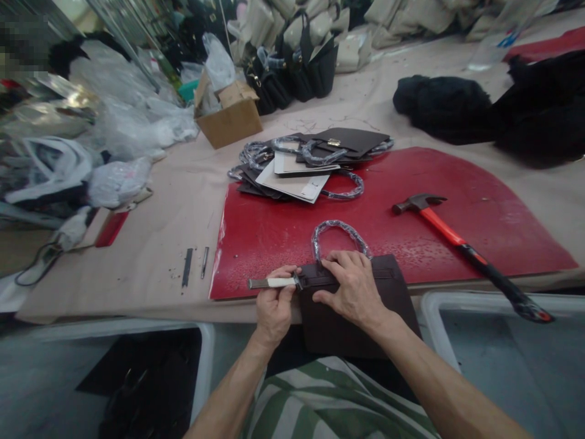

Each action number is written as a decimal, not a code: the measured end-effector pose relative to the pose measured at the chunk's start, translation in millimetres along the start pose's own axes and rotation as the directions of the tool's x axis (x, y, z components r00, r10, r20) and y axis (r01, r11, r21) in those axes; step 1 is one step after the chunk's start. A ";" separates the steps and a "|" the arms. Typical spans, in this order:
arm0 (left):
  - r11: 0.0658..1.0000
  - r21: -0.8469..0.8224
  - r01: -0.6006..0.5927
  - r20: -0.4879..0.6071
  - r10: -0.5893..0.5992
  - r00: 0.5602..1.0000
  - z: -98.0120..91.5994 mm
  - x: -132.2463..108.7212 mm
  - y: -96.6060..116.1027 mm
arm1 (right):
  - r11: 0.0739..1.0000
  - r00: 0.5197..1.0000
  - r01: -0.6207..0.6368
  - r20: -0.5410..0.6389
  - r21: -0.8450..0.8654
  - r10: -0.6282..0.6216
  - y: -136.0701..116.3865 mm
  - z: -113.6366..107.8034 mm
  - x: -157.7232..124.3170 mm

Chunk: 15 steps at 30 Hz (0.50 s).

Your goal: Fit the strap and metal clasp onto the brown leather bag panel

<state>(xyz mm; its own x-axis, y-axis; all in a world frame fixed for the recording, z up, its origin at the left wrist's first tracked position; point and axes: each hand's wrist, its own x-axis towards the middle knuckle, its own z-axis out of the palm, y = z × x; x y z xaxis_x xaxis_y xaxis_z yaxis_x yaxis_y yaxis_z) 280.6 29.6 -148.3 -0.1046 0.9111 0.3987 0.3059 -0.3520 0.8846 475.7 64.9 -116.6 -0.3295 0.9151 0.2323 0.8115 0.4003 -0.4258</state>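
A dark brown bag panel (361,323) with a plastic-wrapped handle (340,231) lies at the near edge of a red mat (411,225). My right hand (351,289) presses down on the panel's upper left part, fingers curled over its edge. My left hand (273,305) is closed round a slim metal tool (272,283) with a white grip, held level. The tool's tip meets the panel's left edge beside my right fingers.
A hammer (461,247) with an orange and black handle lies on the mat to the right. A pile of bag panels (311,164) sits at the mat's far side. Two small metal punches (187,267) lie left of it. Beyond stand a cardboard box (231,116), plastic bags and finished bags.
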 end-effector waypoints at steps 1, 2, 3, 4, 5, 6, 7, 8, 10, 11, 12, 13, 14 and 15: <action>1.000 -0.003 -0.019 0.010 0.019 1.000 0.7 -0.8 -0.1 | 1.000 1.000 0.000 0.000 0.001 0.000 0.0 0.0 -0.1; 0.999 -0.004 -0.043 0.024 0.043 0.999 1.5 -1.3 -0.4 | 1.000 1.000 -0.001 0.000 0.000 0.001 0.1 0.0 -0.2; 0.998 -0.004 -0.067 0.039 0.067 0.997 2.2 -1.5 -0.8 | 1.000 1.000 -0.001 0.000 0.000 0.001 0.1 0.0 -0.4; 0.996 -0.003 -0.089 0.054 0.089 0.995 2.9 -1.4 -1.4 | 1.000 1.000 -0.001 -0.001 0.000 0.001 0.2 0.0 -0.6; 0.994 -0.004 -0.110 0.064 0.110 0.992 3.4 -1.1 -1.9 | 1.000 1.000 -0.001 0.000 0.001 0.001 0.2 0.0 -0.8; 0.992 -0.005 -0.129 0.069 0.129 0.989 3.8 -0.7 -2.4 | 1.000 1.000 -0.002 0.000 0.003 0.002 0.2 -0.1 -1.0; 0.989 -0.003 -0.145 0.072 0.145 0.987 4.1 -0.2 -2.7 | 1.000 1.000 -0.002 0.000 0.005 0.002 0.2 -0.2 -1.1; 0.987 0.002 -0.159 0.073 0.158 0.985 4.3 0.3 -2.9 | 1.000 1.000 -0.003 0.000 0.008 0.003 0.2 -0.4 -1.1; 0.984 0.016 -0.180 0.073 0.178 0.981 4.2 1.1 -2.9 | 1.000 1.000 -0.003 0.000 0.013 0.003 -0.1 -0.7 -1.1; 0.982 0.025 -0.188 0.075 0.185 0.980 4.1 1.5 -2.9 | 1.000 1.000 -0.002 -0.001 0.016 0.002 -0.2 -0.7 -1.0; 0.980 0.031 -0.197 0.081 0.194 0.978 4.0 1.7 -2.9 | 1.000 1.000 -0.003 -0.002 0.019 0.003 -0.3 -0.8 -1.0; 0.977 0.035 -0.209 0.090 0.205 0.975 4.0 1.9 -3.1 | 1.000 1.000 -0.003 -0.002 0.021 0.003 -0.3 -0.7 -1.0; 0.974 0.038 -0.225 0.097 0.220 0.971 4.0 2.0 -3.4 | 1.000 1.000 -0.004 -0.002 0.023 0.004 -0.3 -0.6 -1.0; 0.969 0.043 -0.241 0.105 0.236 0.966 4.2 1.9 -3.9 | 1.000 1.000 -0.006 -0.002 0.023 0.006 -0.3 -0.5 -1.1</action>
<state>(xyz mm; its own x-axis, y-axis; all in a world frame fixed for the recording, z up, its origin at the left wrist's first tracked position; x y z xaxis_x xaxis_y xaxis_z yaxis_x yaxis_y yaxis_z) 283.2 33.6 -152.0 0.0709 0.8198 0.5683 0.3626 -0.5519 0.7509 476.1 63.8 -116.3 -0.3238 0.9174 0.2315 0.8020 0.3960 -0.4473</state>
